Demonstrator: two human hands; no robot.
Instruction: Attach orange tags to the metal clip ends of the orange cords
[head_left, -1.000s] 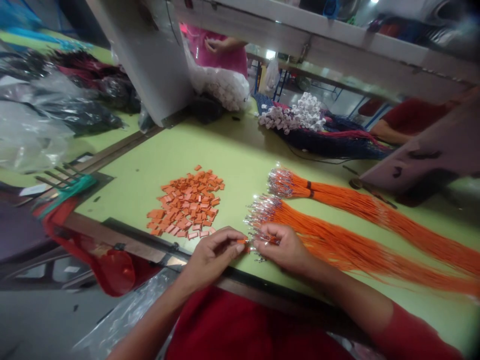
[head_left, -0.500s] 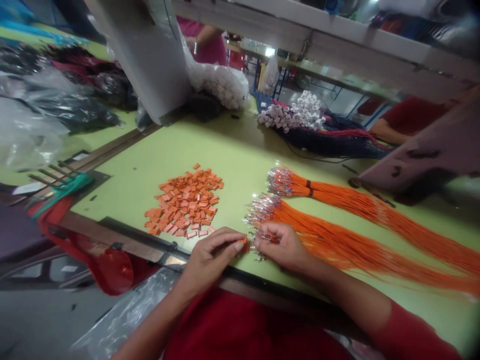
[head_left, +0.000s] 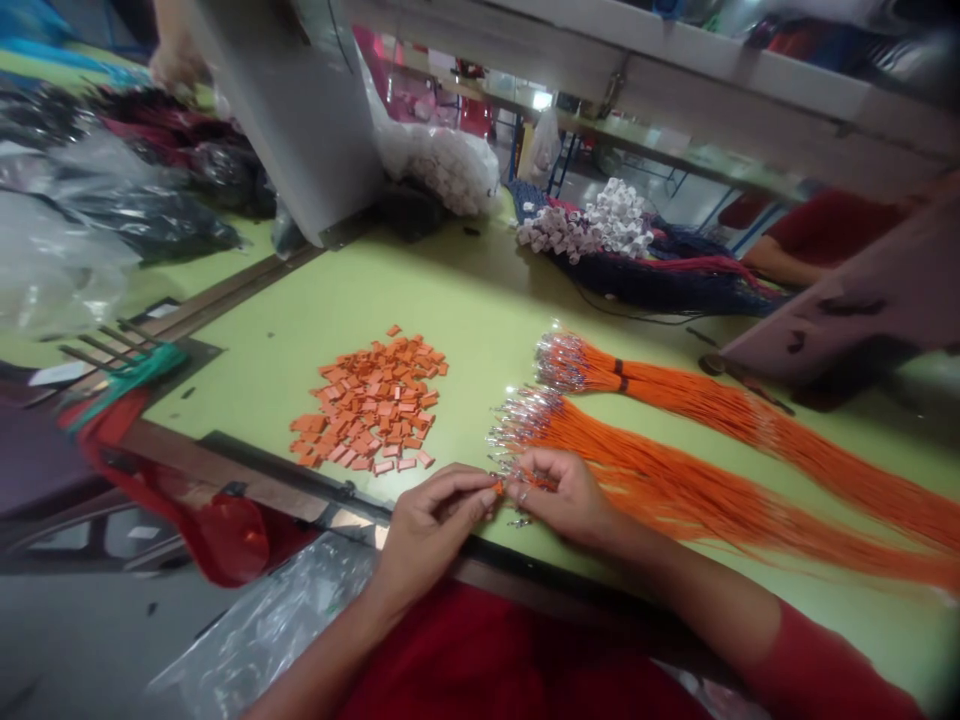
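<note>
My left hand (head_left: pixel 442 510) pinches a small orange plastic connector housing (head_left: pixel 498 487) between thumb and forefinger. Close against it, my right hand (head_left: pixel 564 497) grips the end of an orange wire with a metal terminal; the fingers partly hide that end. Beneath and behind the right hand lies a loose bundle of orange wires (head_left: pixel 675 480), its metal-tipped ends fanned toward the left. A second orange bundle (head_left: pixel 675 397), tied with dark bands, rests beyond it. Left of my hands spreads a pile of orange housings (head_left: pixel 375 405).
White connectors (head_left: pixel 592 225) on dark cables lie at the back, beside a clear bag of white parts (head_left: pixel 450 170). A grey upright (head_left: pixel 289 120) stands at the left, a panel (head_left: pixel 862 300) at the right. A co-worker's arm (head_left: pixel 784 262) shows behind. A red chair (head_left: pixel 232 530) is below the table edge.
My left hand has moved slightly right, bringing the orange housing up to the right fingers. The right hand stays nearly in place. Another person's hand has appeared at the upper left.
</note>
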